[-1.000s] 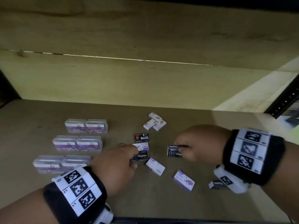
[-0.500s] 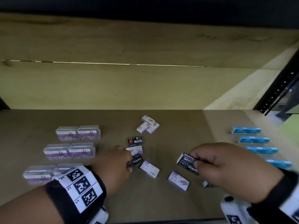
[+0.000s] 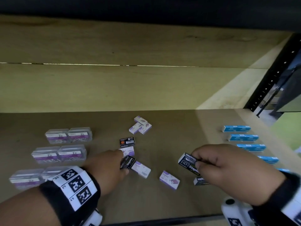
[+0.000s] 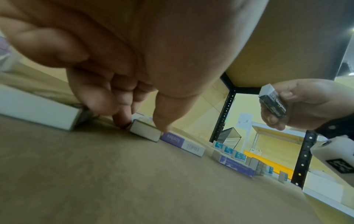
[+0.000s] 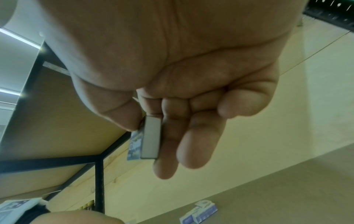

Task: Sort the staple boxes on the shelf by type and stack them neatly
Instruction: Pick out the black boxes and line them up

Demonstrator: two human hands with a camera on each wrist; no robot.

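Observation:
My right hand [image 3: 197, 160] pinches a black staple box [image 3: 189, 163] lifted above the shelf board [image 3: 171, 144]; the same box [image 5: 150, 139] shows between thumb and fingers in the right wrist view, and again [image 4: 273, 100] in the left wrist view. My left hand [image 3: 124, 162] pinches another black staple box [image 3: 128, 163] that lies on the board, thumb and forefinger at its sides [image 4: 145, 131]. A third black box [image 3: 127, 141] lies behind it, and a fourth [image 3: 200, 180] sits under my right hand. White-and-purple staple boxes [image 3: 140, 169] [image 3: 169, 179] lie loose nearby, with three more [image 3: 140, 125] further back.
Several clear plastic cases with purple labels [image 3: 68, 136] stand in pairs at the left. Blue boxes [image 3: 236, 128] lie in a column at the right. A black upright post [image 3: 273, 74] frames the right side, and the wooden back wall [image 3: 114, 87] closes the shelf.
My right hand has lifted its black box off the board and carried it right and toward me. My left hand has stayed on the other black box.

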